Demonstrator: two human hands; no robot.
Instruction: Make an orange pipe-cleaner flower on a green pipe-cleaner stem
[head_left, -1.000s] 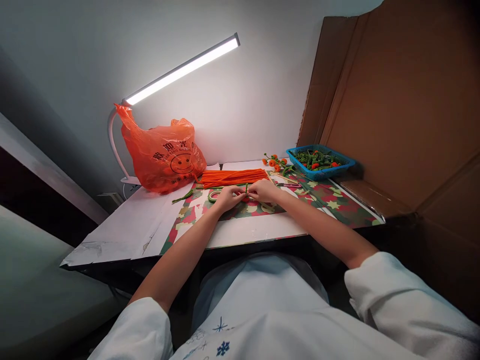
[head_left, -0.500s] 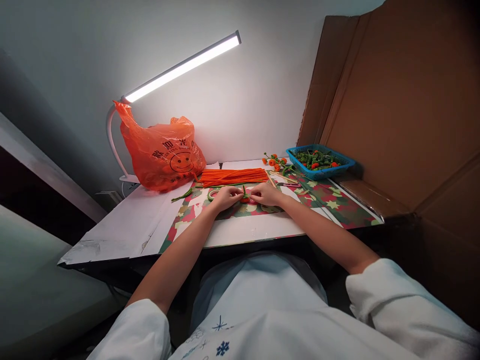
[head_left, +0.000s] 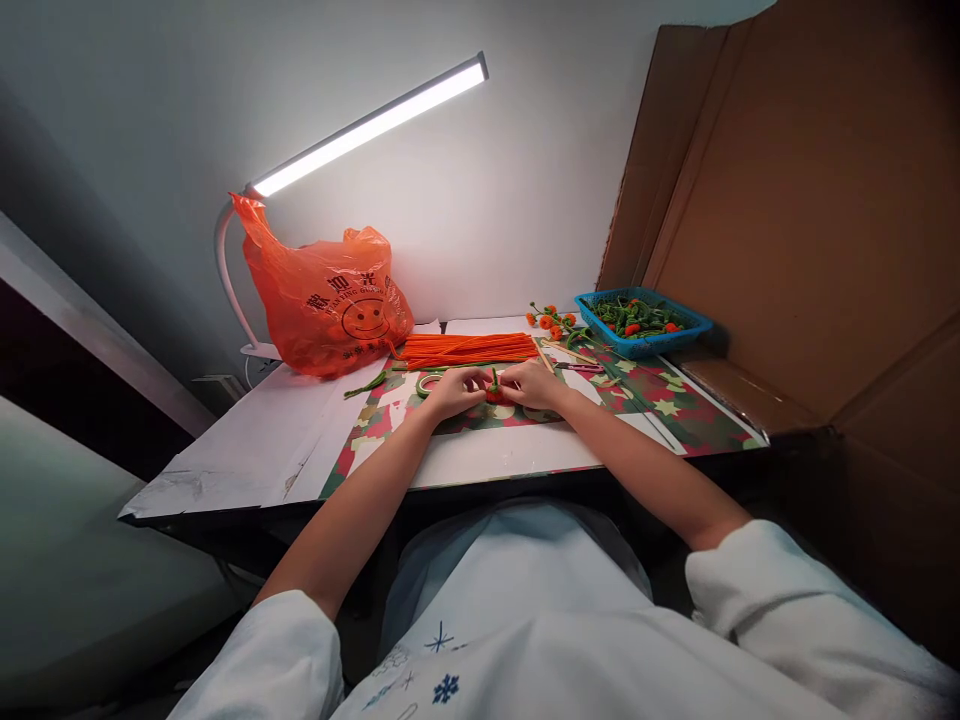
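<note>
A small orange-red pipe-cleaner flower (head_left: 494, 394) with a green stem pointing up sits between my hands, low over the table. My left hand (head_left: 456, 392) pinches it from the left, fingertips closed against its side. From the right, the fingers of my right hand (head_left: 535, 385) close on the same flower. Its lower part is partly covered by the fingertips. Just behind my left hand lies a roll of green tape (head_left: 426, 386). Beyond both hands is a bundle of orange pipe cleaners (head_left: 469, 349).
A blue basket (head_left: 643, 347) of green and orange pieces stands at the back right, beside several orange flowers (head_left: 555, 330). Scissors (head_left: 581, 367) lie right of my hands. An orange plastic bag (head_left: 330, 310) hangs by the lamp (head_left: 375, 125); a green twisted piece (head_left: 365, 386) lies at left.
Both hands stay at nearly the same place with the flower between them. The flower's orange part shows slightly more upright between the fingertips. The view has shifted slightly.
</note>
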